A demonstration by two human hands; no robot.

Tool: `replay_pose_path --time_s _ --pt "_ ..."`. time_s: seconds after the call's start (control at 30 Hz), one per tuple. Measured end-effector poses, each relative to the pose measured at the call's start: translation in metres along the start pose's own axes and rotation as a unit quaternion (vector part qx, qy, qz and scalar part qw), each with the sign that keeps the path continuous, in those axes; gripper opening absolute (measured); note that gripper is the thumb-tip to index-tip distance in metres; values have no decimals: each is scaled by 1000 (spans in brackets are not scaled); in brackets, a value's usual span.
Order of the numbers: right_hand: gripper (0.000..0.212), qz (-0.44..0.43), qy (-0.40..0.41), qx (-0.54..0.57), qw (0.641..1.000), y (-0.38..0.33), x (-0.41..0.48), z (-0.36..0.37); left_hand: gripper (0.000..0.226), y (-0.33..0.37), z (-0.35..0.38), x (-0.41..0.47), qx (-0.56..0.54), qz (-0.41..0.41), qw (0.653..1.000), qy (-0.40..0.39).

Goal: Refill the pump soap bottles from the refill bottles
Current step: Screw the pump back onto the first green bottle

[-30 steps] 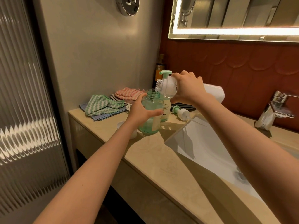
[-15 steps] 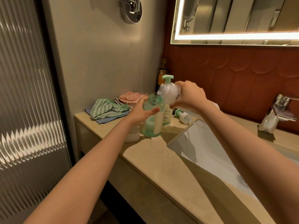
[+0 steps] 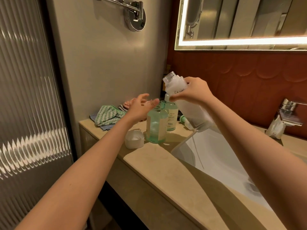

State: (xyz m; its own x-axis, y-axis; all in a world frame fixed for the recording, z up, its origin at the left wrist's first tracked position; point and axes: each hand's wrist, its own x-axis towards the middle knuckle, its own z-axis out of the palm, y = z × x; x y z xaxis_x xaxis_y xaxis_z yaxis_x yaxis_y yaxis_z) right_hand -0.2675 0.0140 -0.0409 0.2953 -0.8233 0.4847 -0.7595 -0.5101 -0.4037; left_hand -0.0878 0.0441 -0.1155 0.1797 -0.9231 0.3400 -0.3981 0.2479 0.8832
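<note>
A bathroom is shown. A white rectangular basin (image 3: 207,156) is sunk into a beige stone counter (image 3: 157,166), and a chrome tap (image 3: 289,112) is mounted beside it. A wall mirror edged with a lit strip (image 3: 240,22) is hung above dark red scalloped tiles (image 3: 249,77). Folded striped cloths (image 3: 108,114) are laid in the corner, and a ribbed glass panel (image 3: 25,97) is seen at the left.

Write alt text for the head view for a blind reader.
A person's right hand holds a frosted white plastic refill bottle, tilted with its uncapped neck upward, above a beige counter. The left hand is open beside the open neck of a clear green-tinted soap bottle standing by a white cap.
</note>
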Motion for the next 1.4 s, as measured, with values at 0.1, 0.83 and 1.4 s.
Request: replay_pose_path --time_s 0.1,0.83,1.4 --pt "47 4 12 34 999 -12 4 -10 27 18 -14 3 -31 56 996 55" --pt "45 -9 -62 239 969 -101 14 63 51 -5 -86 -11 36 13 991 126" --pt "38 6 -70 192 979 -96 39 131 73 -49 -78 5 65 -90 980 167"
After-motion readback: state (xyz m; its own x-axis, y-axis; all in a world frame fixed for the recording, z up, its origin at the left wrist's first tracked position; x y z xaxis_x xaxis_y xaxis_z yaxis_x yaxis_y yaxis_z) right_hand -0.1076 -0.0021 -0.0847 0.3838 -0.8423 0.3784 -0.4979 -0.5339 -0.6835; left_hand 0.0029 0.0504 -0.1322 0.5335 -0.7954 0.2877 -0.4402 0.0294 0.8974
